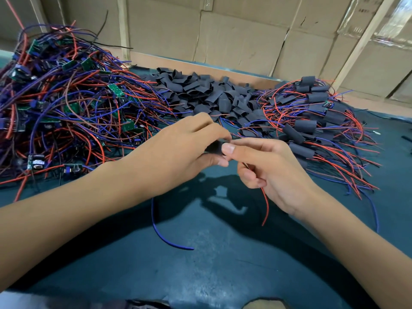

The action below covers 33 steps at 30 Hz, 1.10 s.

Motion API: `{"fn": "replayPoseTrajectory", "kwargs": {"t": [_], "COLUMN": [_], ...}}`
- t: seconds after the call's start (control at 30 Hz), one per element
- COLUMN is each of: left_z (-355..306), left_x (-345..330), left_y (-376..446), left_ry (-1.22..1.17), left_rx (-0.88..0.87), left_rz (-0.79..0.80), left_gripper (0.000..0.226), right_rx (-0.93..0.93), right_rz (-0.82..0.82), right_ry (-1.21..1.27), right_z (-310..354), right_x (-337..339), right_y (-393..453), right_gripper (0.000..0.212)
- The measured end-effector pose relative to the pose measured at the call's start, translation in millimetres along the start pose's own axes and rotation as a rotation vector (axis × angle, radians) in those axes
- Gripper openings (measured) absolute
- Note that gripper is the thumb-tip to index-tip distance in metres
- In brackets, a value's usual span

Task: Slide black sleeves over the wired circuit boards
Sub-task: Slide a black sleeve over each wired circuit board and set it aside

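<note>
Left hand [178, 143] fingers pinch black sleeve [214, 147] — right hand [265, 166] beside sleeve, fingers curled round red wire [265, 206]; sleeve pile [207, 94] beyond.

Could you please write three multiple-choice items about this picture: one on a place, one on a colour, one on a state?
1. Where is the pile of loose black sleeves?
A. between the two wire heaps
B. at the near edge
C. under the forearms

2. Which wire hangs under the right hand?
A. green
B. red
C. white

3. What is the left hand doing?
A. lying flat
B. pointing
C. holding a black sleeve

Answers: 1 A, heaps flank it; 2 B, the red wire trails below; 3 C, fingers curl on it.
</note>
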State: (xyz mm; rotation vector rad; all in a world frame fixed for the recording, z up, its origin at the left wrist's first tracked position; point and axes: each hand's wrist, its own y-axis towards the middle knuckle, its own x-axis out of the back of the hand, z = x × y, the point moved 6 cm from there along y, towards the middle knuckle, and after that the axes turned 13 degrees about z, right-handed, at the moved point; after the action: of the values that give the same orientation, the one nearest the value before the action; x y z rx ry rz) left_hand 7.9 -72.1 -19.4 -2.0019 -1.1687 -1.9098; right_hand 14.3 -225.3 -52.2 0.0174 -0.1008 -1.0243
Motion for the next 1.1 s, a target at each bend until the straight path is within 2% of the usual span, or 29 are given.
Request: {"fn": "replayPoseTrajectory", "kwargs": {"t": [0.07, 0.17, 0.23, 0.3, 0.37, 0.5, 0.57, 0.63, 0.73, 0.8, 0.93, 1.0, 1.1], "left_z": [-1, -5, -3, 1, 3, 3, 14, 40, 94, 116, 119, 120, 124], "left_x": [0, -10, -17, -24, -27, -16, -1, 16, 40, 43, 35, 26, 19], "left_y": [0, 0, -1, -2, -3, -1, 0, -3, -21, -32, -31, -31, -32], "left_ry": [0.051, 0.252, 0.268, 0.273, 0.268, 0.123, 0.158, 0.313, 0.564, 0.590, 0.641, 0.666, 0.623], "left_rx": [-0.025, -0.122, -0.151, -0.142, -0.128, -0.066, 0.017, 0.168, 0.560, 0.710, 0.697, 0.698, 0.717], "left_rz": [0.000, 0.044, 0.056, 0.089, 0.108, 0.061, 0.025, 0.000, 0.079, 0.177, 0.312, 0.400, 0.446], "left_gripper": [0.051, 0.061, 0.064, 0.077, 0.082, 0.066, 0.062, 0.057, 0.047, 0.043, 0.042, 0.043, 0.039], "right_rx": [-0.001, 0.018, 0.038, 0.048, 0.052, 0.028, 0.045, 0.094, 0.056, -0.074, -0.252, -0.295, -0.324], "right_rz": [-0.034, -0.065, -0.061, -0.063, -0.079, -0.240, -0.385, -0.549, -0.744, -0.796, -0.806, -0.822, -0.829], "right_ry": [-0.093, -0.304, -0.383, -0.429, -0.409, -0.203, -0.153, -0.180, -0.429, -0.632, -0.959, -0.966, -0.968], "right_z": [4, 8, 7, 8, 10, 15, 24, 37, 48, 44, 31, 27, 28], "right_x": [2, 0, -4, -5, -2, 18, 37, 64, 107, 129, 137, 137, 133], "right_y": [-2, -3, -2, -2, -3, -5, -9, -19, -40, -48, -47, -45, -43], "right_gripper": [0.023, 0.042, 0.056, 0.065, 0.053, 0.016, 0.013, 0.014, 0.010, 0.010, 0.016, 0.018, 0.022]}}
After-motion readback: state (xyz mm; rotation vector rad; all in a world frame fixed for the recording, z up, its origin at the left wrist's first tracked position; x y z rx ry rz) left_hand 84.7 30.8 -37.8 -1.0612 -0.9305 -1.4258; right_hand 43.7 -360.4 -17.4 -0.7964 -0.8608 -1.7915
